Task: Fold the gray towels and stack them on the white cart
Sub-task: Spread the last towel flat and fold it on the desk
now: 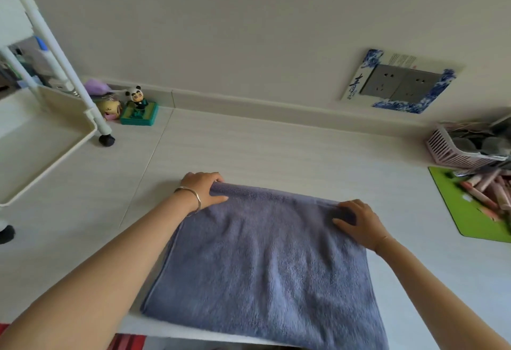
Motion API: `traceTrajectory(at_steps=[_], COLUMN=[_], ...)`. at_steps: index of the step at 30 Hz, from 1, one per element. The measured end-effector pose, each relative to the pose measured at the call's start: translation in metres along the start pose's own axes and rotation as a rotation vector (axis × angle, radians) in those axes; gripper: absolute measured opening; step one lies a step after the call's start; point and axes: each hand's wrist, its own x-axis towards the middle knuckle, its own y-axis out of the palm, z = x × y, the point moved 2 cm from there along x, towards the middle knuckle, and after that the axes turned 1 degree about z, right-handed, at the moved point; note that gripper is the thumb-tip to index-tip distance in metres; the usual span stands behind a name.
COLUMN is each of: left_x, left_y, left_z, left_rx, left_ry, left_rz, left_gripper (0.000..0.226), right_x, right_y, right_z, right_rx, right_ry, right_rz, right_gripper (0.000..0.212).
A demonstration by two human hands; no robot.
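**Desk:** What containers are on your feed, and what is in them?

**Operator:** At the far right I see a pink basket (453, 153) of slatted plastic; it holds rounded grey lumps that I cannot make out. Just near of it lies a lime-green mat (453, 205), flat with rounded corners; it bears a loose heap of pinkish tubes (484, 187). On the left stands the white cart (55, 139); its lower tray is a shallow cream pan with a raised rim and rounded corners, carried on thin round posts; a black caster (106, 140) sits under the far post. An upper shelf holds blurred bottles and oddments that I cannot name.

**Desk:** And the towel, and the hands?

**Operator:** The gray towel (262, 261) lies flat on the pale surface (276, 150) in the near middle, well apart from the cart. It is a soft, nappy rectangle; its far edge looks rounded like a fold, and its near edge reaches the surface's front.

The left hand (203, 187) grips the far left corner, fingers curled over the edge, thumb pressed on top; a thin metal bangle (193, 197) rings that wrist. The right hand (359, 223) pinches the far right corner, fingers curled on bunched cloth, thumb laid along the top.

By the far wall beside the cart I see a small panda figurine (137, 99) on a green base.
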Motion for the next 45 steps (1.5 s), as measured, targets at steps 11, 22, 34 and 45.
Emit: traceTrajectory(at_steps=[11,22,34,45], left_x=[-0.020,-0.007,-0.032,-0.010], left_y=[-0.026,0.018,0.065,0.082], left_z=[0.030,0.038,-0.048,-0.071], left_rx=[-1.265,-0.746,0.076,0.181], left_ry=[-0.300,-0.451,0.170,-0.033], left_rz=[0.243,-0.240,-0.371,-0.036], left_gripper=[0.016,0.017,0.055,0.050], right_x=[0.000,0.025,-0.011,-0.012], right_y=[-0.055,-0.012,0.030,0.080], right_z=[0.012,-0.006,0.054,0.101], right_rx=[1.031,0.716,0.239,-0.107], right_ry=[0.117,0.311,0.024,-0.166], right_rz=[0.313,-0.267,-0.469,-0.125], right_gripper=[0.034,0.025,0.042,0.061])
